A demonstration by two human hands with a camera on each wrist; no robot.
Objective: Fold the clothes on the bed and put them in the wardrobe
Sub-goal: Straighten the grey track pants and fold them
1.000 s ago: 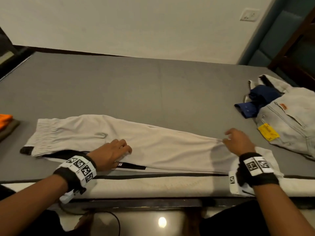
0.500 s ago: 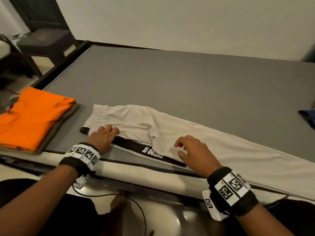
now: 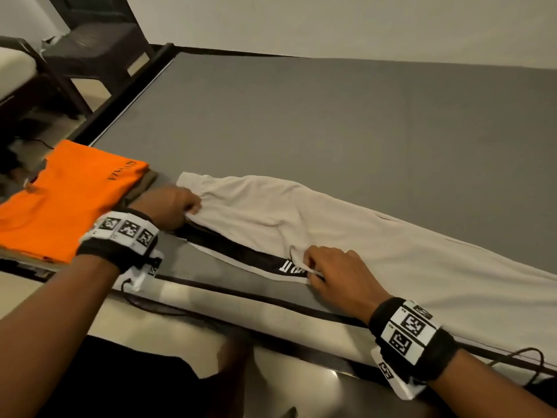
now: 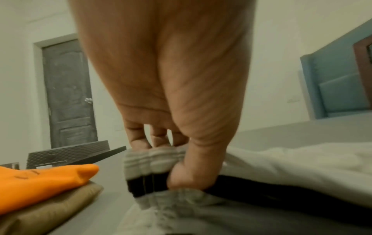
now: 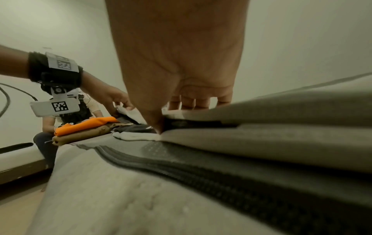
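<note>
Light beige track pants with a black side stripe lie lengthwise along the near edge of the grey bed. My left hand grips the elastic waistband at the pants' left end, thumb on the black band and fingers above. My right hand pinches the near edge of the pants by the stripe's white lettering; in the right wrist view its thumb presses into the fold between the layers.
A folded orange shirt lies on a folded tan garment at the bed's left end, right next to my left hand. A dark chair stands beyond the bed's left edge. A person sits left of the bed.
My left hand slid left to the waistband and closed on it. My right hand moved from the leg end to the mid near edge and pinched the cloth. The view swung left.
</note>
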